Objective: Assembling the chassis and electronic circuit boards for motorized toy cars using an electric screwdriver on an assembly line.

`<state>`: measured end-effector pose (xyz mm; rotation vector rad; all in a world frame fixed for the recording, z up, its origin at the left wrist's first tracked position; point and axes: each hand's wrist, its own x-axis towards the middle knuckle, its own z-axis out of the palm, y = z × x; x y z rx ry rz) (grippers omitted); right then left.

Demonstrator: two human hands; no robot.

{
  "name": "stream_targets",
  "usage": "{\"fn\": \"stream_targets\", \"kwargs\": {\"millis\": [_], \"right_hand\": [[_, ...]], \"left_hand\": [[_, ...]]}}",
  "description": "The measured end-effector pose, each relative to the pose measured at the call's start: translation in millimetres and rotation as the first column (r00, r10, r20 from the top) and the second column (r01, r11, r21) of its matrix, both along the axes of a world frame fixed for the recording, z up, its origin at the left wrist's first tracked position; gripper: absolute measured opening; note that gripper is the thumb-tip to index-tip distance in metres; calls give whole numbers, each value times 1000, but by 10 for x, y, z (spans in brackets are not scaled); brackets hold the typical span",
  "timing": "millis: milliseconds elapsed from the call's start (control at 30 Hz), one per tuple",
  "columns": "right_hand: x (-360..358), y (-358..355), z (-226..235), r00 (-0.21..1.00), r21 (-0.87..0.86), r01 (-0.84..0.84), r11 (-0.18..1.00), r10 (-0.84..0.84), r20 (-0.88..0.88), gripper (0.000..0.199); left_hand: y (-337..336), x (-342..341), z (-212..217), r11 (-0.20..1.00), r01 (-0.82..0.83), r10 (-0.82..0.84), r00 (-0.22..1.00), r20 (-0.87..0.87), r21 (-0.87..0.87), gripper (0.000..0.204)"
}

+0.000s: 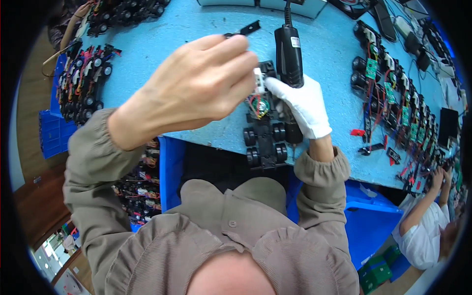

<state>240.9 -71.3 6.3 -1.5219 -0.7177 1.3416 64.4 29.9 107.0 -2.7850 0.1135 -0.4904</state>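
Left hand fingers pinch a small black flat plastic strip raised above the blue counter. Gloved right hand clamps black electric screwdriver over black toy-car chassis at counter edge. Risks: strip slipping, chassis tipping off.

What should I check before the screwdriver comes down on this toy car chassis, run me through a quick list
1. Electric screwdriver gripped by the gloved right hand: ok.
2. Small black part pinched in the bare left hand: ok.
3. Toy car chassis lying on the blue table: ok, though its rear wheels overhang the near edge.
4. Driver tip seated on a screw: cannot tell, hidden.
5. Chassis steadied by a hand: cannot tell, right fingers cover its front.
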Motion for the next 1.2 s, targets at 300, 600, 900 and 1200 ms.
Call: {"fn": "stream_targets", "kwargs": {"millis": [300, 600, 900, 1200], "right_hand": [[143, -362, 119, 765, 455, 642, 617, -473, -438, 49], [61, -393, -76, 836, 749, 545, 376, -180, -518, 48], [-258, -450, -76, 788, 687, 616, 386, -291, -543, 55], [-145, -235, -67, 842, 766, 519, 378, -75, -534, 47]], "left_hand": [[-229, -541, -206, -631, -638, -178, 673, -718, -442, 12], [-750, -377, -801, -869, -114, 87, 923, -375, -481, 14], [-811, -128, -1017, 609, -315, 648, 727, 228, -728, 14], [-751, -112, -994, 626, -371, 654, 729, 203, -686, 15]]}}
